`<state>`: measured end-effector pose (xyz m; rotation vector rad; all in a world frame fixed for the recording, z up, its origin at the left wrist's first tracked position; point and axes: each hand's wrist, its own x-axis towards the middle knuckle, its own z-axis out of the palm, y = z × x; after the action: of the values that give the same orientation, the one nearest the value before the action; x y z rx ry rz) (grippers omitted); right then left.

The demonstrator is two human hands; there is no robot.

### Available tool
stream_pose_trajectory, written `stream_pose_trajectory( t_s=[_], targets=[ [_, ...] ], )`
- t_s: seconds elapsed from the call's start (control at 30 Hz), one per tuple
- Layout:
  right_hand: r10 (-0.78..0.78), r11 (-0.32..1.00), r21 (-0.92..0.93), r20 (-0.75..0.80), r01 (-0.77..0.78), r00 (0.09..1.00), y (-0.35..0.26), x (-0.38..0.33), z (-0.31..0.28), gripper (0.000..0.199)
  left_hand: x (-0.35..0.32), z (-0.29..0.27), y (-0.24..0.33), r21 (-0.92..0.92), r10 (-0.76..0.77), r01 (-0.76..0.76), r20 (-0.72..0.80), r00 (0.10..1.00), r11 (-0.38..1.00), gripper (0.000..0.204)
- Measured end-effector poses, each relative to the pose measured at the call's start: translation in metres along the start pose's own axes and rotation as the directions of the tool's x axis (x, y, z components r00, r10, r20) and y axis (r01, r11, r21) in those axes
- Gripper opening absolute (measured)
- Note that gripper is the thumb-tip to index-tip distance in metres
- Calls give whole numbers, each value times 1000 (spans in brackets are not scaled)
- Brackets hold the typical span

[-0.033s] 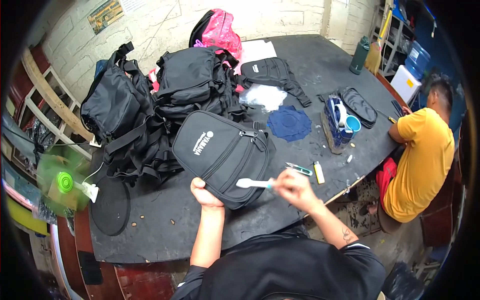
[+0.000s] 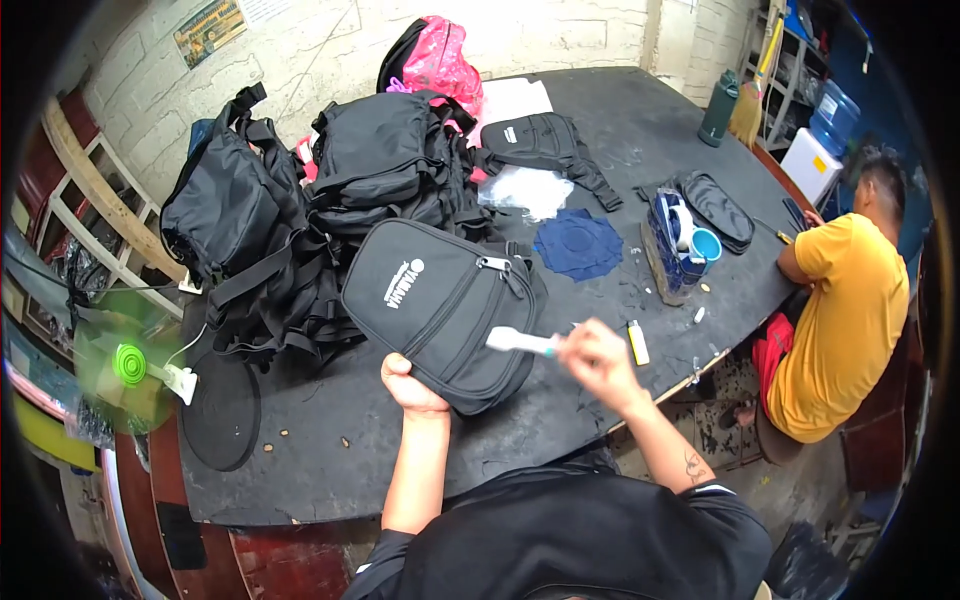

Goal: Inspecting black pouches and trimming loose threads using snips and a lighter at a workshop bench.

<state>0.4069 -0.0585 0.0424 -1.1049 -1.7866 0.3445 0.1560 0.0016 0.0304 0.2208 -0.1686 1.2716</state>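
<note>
Black bag [image 2: 440, 310] at frame centre, one white brush [image 2: 520, 342] over it.
The bag's lower edge is gripped by the left hand [image 2: 408, 385]; the brush is clasped in the right hand [image 2: 598, 360].

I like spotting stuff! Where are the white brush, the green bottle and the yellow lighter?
white brush [image 2: 520, 342], head view, its handle
green bottle [image 2: 717, 112], head view, its body
yellow lighter [image 2: 638, 343], head view, its middle

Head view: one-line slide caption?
Left hand steadies a black bag on the dark table; right hand holds a white brush.
</note>
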Motion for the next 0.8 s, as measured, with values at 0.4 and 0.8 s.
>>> stream_pose_trajectory(
  t_s=[0.4,0.8],
  targets=[
    [43,990,129,50,-49,998,-20,-4,19,4,8,14,2,77,-20,23,-44,999,997,68],
    [-2,879,-458,-288,-136,958,49,-21,-18,52,24,26,1,297,-165,211,-171,971,932,58]
  ],
)
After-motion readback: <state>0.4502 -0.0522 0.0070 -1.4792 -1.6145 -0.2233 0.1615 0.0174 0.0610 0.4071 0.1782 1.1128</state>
